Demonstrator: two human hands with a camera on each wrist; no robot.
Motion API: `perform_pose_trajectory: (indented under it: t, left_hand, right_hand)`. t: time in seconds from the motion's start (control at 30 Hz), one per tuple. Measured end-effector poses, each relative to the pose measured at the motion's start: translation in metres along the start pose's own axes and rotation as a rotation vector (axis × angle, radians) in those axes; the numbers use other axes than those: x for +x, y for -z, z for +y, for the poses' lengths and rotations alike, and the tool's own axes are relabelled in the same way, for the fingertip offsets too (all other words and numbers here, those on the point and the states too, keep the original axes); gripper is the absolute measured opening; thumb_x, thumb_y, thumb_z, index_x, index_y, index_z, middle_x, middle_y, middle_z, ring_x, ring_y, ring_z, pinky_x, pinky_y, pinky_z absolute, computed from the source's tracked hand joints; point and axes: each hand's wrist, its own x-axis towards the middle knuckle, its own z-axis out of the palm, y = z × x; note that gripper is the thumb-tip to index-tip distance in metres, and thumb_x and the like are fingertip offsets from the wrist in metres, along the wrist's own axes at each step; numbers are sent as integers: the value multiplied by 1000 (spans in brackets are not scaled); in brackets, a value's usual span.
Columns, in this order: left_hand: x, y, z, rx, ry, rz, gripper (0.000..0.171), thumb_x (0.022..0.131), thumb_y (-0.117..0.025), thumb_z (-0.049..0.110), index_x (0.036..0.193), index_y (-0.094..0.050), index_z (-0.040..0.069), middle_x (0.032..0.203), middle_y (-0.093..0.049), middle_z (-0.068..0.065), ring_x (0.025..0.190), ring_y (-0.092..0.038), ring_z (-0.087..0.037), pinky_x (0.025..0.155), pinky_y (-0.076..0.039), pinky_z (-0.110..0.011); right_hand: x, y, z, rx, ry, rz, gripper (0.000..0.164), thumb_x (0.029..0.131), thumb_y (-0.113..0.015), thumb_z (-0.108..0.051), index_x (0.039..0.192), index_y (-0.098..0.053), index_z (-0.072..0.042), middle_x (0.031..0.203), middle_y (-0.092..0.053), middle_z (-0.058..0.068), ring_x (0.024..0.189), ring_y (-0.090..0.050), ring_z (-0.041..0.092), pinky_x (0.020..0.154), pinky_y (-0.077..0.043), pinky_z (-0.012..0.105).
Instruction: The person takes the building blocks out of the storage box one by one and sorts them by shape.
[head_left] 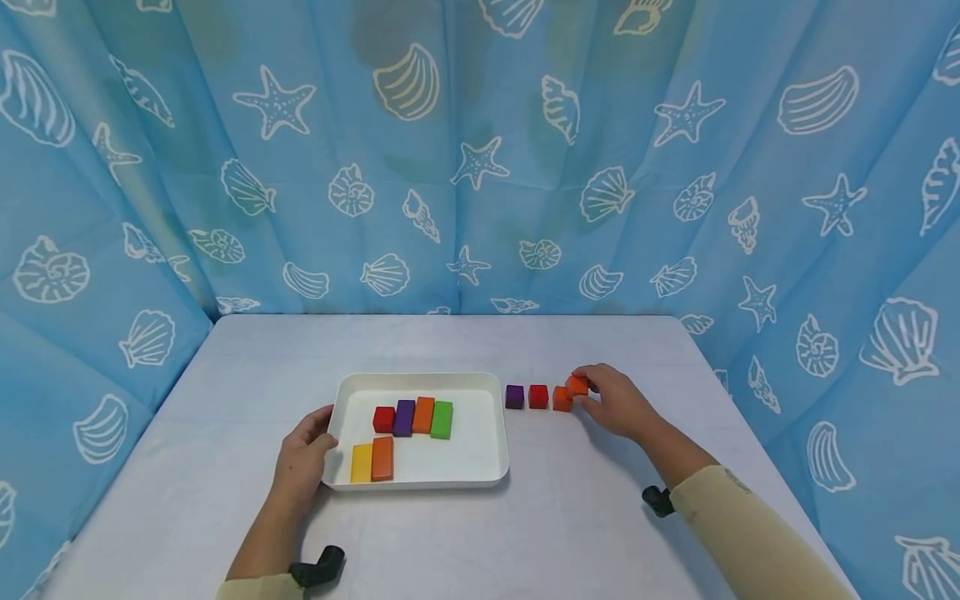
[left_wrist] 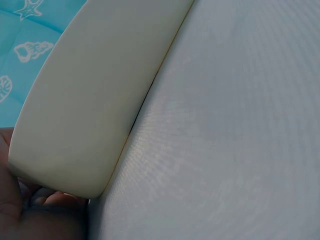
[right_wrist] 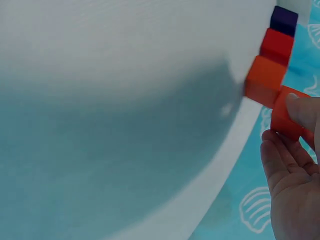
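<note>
My left hand [head_left: 302, 454] grips the left side of a white tray [head_left: 468, 446], with the thumb over its rim. In the left wrist view the fingers lie under the tray's corner. Off the tray's right side, my right hand [head_left: 617, 402] pinches an orange cube [right_wrist: 286, 117] between thumb and fingers. That cube overlaps the right end of a row on the table: a purple cube [head_left: 514, 397], a red cube [head_left: 537, 397] and another orange cube [head_left: 562, 399].
Inside the tray are a red cube [head_left: 384, 419] and purple [head_left: 403, 418], orange [head_left: 423, 415] and green blocks [head_left: 441, 421] side by side. Nearer its front left lie yellow [head_left: 362, 463] and orange blocks [head_left: 382, 459]. A blue shell-patterned curtain [head_left: 480, 217] surrounds the white table [head_left: 570, 533].
</note>
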Motion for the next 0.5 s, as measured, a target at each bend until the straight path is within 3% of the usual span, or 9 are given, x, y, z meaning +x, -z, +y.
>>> perform_pose_trajectory:
  t: [0.5]
  left_hand:
    - [0,-1,-1,0,-6,5,62,99,-46,2,161,-41,1,168,-37,-20,155,-32,-39,124,-29,-55]
  right_hand:
    - [-4,-8,23,-13,-82,-12,47,97,-78,-9,140,-61,-2,133,-63,19,121,-60,38,101,-57,54]
